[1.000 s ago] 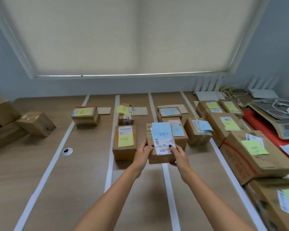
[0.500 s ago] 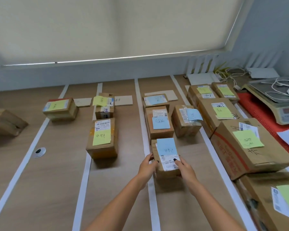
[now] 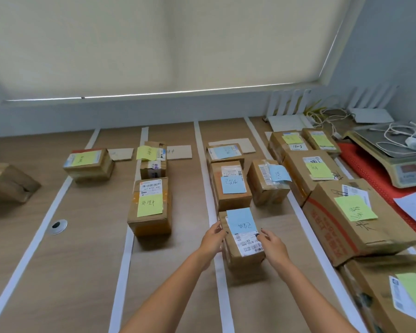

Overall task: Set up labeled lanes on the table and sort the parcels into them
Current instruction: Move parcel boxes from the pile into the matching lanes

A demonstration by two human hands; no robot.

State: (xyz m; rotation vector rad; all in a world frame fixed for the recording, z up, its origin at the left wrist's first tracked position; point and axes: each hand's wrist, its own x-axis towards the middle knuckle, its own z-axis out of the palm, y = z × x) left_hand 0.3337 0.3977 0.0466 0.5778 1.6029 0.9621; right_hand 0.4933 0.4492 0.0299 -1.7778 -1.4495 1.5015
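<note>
White tape strips [image 3: 203, 169] divide the wooden table into lanes, with cardboard label cards [image 3: 231, 145] at their far ends. A small brown parcel [image 3: 246, 247] with a blue note and a shipping label sits at the near end of the blue-note lane. My left hand [image 3: 213, 239] grips its left side and my right hand [image 3: 273, 246] grips its right side, thumb on the label. Behind it stand three more blue-note parcels [image 3: 232, 186]. Yellow-note parcels [image 3: 150, 205] fill the lane to the left, and green-note boxes [image 3: 346, 217] fill the right lane.
A weighing scale [image 3: 394, 152] with cables stands on a red mat at the far right, near white routers [image 3: 288, 116]. Unlabelled boxes [image 3: 7, 186] lie at the left edge. A cable grommet [image 3: 57, 225] sits in the left lane. A lone yellow-note parcel [image 3: 88, 162] stands far left.
Both hands brought the blue-note parcel toward me and down onto the table, behind the other blue-note parcels. My view shifted right and downward.
</note>
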